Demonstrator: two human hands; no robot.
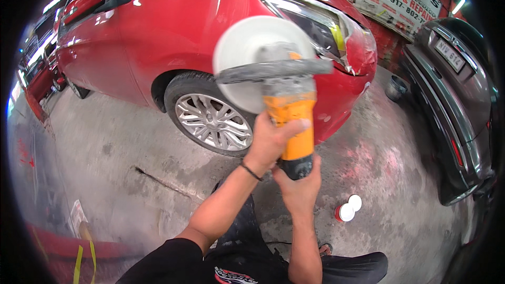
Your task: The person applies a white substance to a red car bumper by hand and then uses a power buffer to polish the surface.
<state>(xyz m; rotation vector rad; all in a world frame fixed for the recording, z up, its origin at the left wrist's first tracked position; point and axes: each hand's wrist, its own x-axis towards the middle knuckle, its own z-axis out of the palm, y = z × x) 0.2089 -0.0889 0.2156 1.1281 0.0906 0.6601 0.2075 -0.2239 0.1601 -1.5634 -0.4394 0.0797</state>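
Both my hands grip an orange and grey polisher (294,110), held up in front of a red car (184,26). Its round white pad (236,47) overlaps the front fender and part of the headlight (310,18); whether it touches the paint I cannot tell. A worn grey bar handle (242,72) crosses the polisher's head, with no hand on it. My left hand (269,139) wraps the orange body, thumb across the top. Lower down, my right hand (301,186) holds the dark rear end, its fingers partly hidden underneath.
Below the fender is the car's front wheel (213,121). A dark car (452,89) stands at the right, near a dark bucket (395,88). An open tub (344,212) with white contents and its lid sit on the stained concrete floor. A dark cord-like strip (158,180) lies left.
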